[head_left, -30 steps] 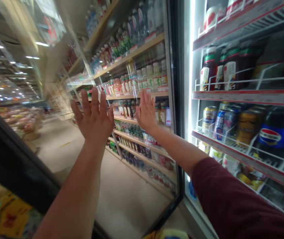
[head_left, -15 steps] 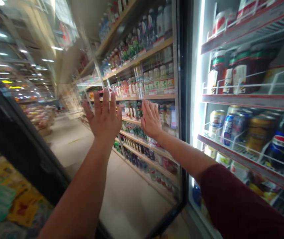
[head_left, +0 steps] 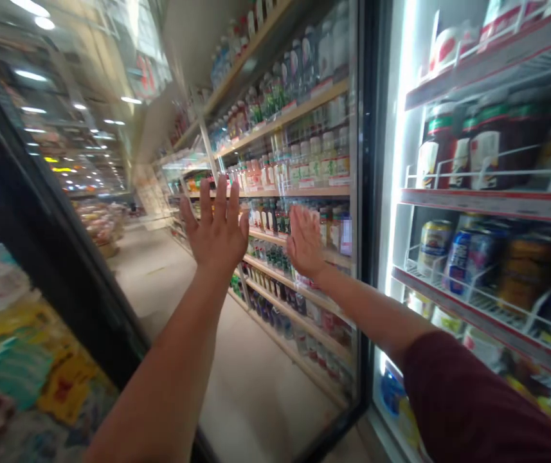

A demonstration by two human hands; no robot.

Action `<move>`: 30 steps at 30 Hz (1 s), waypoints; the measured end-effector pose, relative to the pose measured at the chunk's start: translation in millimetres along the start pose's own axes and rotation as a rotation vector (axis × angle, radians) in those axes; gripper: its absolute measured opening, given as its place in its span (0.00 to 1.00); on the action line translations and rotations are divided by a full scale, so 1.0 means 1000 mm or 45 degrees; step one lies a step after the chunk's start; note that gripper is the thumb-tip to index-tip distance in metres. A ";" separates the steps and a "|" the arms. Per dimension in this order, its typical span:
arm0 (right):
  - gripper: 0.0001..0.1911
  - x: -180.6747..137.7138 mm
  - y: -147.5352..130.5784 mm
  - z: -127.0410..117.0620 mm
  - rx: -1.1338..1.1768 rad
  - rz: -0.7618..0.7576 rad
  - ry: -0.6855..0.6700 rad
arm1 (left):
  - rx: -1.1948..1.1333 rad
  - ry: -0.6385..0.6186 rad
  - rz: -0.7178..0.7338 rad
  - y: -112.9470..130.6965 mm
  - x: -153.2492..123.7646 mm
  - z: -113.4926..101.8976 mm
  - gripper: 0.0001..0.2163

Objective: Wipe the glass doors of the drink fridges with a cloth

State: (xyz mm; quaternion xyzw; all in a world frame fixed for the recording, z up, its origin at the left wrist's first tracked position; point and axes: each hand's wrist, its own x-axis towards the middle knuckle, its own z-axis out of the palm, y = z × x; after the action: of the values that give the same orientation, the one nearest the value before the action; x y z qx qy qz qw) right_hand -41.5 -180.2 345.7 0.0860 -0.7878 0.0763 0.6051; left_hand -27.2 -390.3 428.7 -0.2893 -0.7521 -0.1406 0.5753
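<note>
Fingers spread, my left hand (head_left: 220, 228) is raised with its back toward me, in front of the glass pane of an open cooler door (head_left: 366, 212). My right hand (head_left: 305, 241) is also up, empty and flat, with its fingers stretched out and blurred. It is closer to the door's hinge side. Whether either palm touches the glass, I cannot tell. Rows of bottles (head_left: 304, 167) on wooden shelves show in the pane, behind both hands.
To the right stands the lit cooler with wire-fronted shelves (head_left: 492, 206), dark bottles (head_left: 485, 148) and drink cans (head_left: 458, 257). A dark door edge (head_left: 58, 206) slants down at left, beside yellow and teal packages (head_left: 19, 370). The pale aisle floor (head_left: 251, 379) shows below.
The whole scene has shifted a little to the right in view, as the camera turned left. Both hands keep the same raised, open pose and about the same place before the door.
</note>
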 end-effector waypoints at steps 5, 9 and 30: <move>0.32 0.033 0.002 -0.003 0.049 -0.098 0.043 | -0.034 0.040 0.021 -0.003 -0.001 0.003 0.29; 0.34 0.039 0.008 -0.002 0.049 0.240 0.181 | -0.079 0.055 0.007 -0.004 -0.002 0.004 0.28; 0.31 0.077 -0.019 -0.014 -0.048 -0.280 -0.018 | -0.037 0.042 0.010 -0.006 -0.001 0.004 0.28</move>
State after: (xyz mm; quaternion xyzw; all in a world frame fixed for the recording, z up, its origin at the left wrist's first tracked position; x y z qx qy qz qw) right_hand -43.1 -198.6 423.8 0.1612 -0.7792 -0.0061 0.6057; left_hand -34.0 -393.2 426.8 -0.2983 -0.7392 -0.1540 0.5839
